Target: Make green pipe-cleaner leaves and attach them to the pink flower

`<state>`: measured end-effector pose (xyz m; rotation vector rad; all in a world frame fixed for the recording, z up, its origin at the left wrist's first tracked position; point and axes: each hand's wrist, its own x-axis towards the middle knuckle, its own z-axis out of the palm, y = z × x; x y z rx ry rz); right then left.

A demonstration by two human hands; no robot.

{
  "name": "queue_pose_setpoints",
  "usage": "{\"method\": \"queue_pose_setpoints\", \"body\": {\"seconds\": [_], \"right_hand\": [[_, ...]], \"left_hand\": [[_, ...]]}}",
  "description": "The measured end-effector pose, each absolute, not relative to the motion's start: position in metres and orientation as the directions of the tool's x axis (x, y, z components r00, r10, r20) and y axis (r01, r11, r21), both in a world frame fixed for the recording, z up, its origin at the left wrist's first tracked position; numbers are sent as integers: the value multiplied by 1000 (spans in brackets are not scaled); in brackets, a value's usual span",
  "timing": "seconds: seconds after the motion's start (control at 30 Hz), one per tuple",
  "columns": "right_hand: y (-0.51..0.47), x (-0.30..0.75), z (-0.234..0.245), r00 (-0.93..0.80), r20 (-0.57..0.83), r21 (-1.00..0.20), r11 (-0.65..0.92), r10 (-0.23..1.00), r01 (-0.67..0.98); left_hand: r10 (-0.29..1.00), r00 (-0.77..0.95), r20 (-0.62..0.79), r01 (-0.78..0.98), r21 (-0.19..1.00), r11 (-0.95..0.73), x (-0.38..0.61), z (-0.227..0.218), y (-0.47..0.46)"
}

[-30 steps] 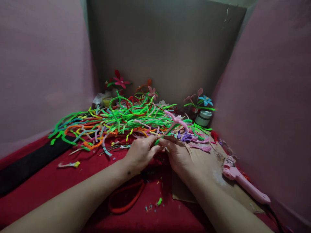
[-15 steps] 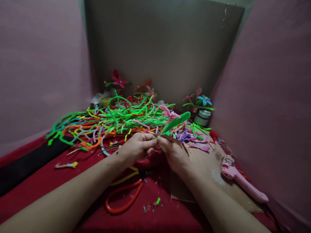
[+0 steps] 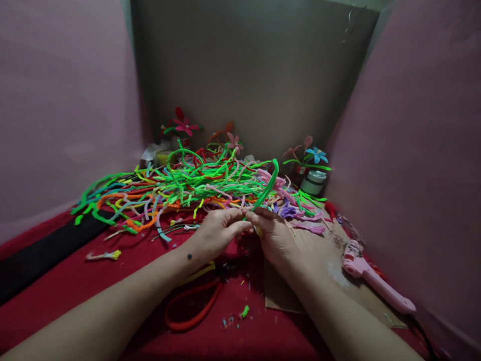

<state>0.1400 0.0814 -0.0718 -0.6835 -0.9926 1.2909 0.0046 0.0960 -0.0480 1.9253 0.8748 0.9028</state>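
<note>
In front of the pile, my left hand (image 3: 221, 228) and my right hand (image 3: 276, 238) meet with fingertips pinched together. Between them is the lower end of a green pipe-cleaner leaf (image 3: 269, 186), which rises and bends over at the top. A pink pipe-cleaner flower (image 3: 278, 184) shows just behind the leaf; its stem runs down out of sight behind my right hand's fingers. The fingers hide the joint between leaf and stem. Below my hands, a tool's red handle loop (image 3: 180, 327) lies on the red cloth (image 3: 143, 321).
A pile of coloured pipe cleaners (image 3: 210, 175) spreads behind my hands. On the right, a pink glue gun (image 3: 379, 286) rests on cardboard (image 3: 281, 296). Finished flowers (image 3: 316, 155) stand at the back beside a white jar (image 3: 313, 182). A black strip (image 3: 48, 250) lies left.
The green leaf has turned from its broad side to a narrow edge and stands more upright. The pink flower has shifted right behind it. My left fingers have stretched forward slightly.
</note>
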Motion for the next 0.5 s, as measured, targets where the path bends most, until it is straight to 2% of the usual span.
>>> {"method": "queue_pose_setpoints", "body": {"seconds": [0.1, 0.17, 0.33, 0.5], "right_hand": [[82, 138, -74, 3, 216, -879, 196, 976, -435], [82, 138, -76, 6, 213, -893, 197, 977, -405], [81, 142, -75, -47, 191, -930, 166, 980, -328], [86, 145, -75, -184, 197, -927, 121, 963, -356]], "left_hand": [[793, 446, 415, 343, 739, -579, 5, -52, 95], [803, 440, 402, 319, 766, -558, 4, -51, 96], [852, 505, 137, 106, 970, -219, 1, -45, 101], [799, 602, 7, -43, 999, 23, -1, -49, 105]]}}
